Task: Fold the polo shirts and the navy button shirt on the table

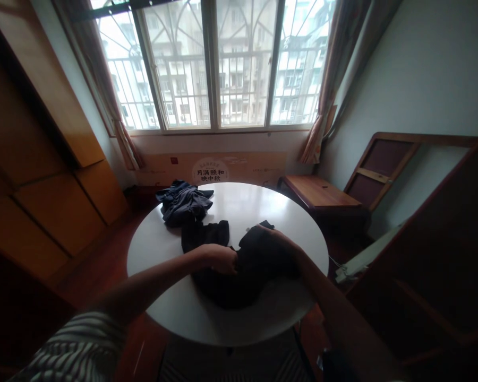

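Daylight falls through the barred window point(242, 69) onto your round white bench point(147, 244), with wooden cabinets point(58, 209) to the left and a printed cardboard panel point(155, 167) below the sill. Black cloth point(235, 289) lies across the bench's middle, your left hand point(222, 259) curled closed on it. Your right hand point(283, 241) lies along its right side (too dim to tell whether it grips). Beyond sits a dark fabric bundle point(185, 201).
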`<state>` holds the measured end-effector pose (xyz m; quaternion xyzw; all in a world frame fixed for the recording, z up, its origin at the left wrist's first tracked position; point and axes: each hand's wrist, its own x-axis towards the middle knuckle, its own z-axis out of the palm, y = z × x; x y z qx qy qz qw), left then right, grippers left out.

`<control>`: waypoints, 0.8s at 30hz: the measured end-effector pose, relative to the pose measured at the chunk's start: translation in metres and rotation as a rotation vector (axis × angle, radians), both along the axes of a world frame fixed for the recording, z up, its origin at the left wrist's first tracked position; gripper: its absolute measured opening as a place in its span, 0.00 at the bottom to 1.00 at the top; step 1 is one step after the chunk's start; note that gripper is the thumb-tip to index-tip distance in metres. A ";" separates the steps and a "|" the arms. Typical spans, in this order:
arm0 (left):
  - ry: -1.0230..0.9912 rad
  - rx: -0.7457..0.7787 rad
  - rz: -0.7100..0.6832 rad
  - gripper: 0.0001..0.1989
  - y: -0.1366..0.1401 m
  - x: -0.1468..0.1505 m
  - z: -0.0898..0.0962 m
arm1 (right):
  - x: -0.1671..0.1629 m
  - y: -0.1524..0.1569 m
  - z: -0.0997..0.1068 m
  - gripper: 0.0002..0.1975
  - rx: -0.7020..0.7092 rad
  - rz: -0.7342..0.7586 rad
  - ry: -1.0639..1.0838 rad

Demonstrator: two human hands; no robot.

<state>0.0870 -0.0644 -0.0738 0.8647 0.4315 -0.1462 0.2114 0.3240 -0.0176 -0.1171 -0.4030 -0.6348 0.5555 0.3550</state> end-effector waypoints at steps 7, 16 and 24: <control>-0.510 0.231 0.115 0.54 0.021 -0.002 -0.027 | 0.002 -0.004 0.006 0.18 -0.242 0.107 0.062; -0.994 -0.048 0.247 0.26 0.041 0.014 -0.075 | -0.003 -0.008 0.008 0.24 -0.045 0.031 -0.084; -0.905 0.221 0.566 0.12 0.013 -0.028 -0.040 | 0.021 -0.059 0.021 0.41 0.340 0.166 -0.332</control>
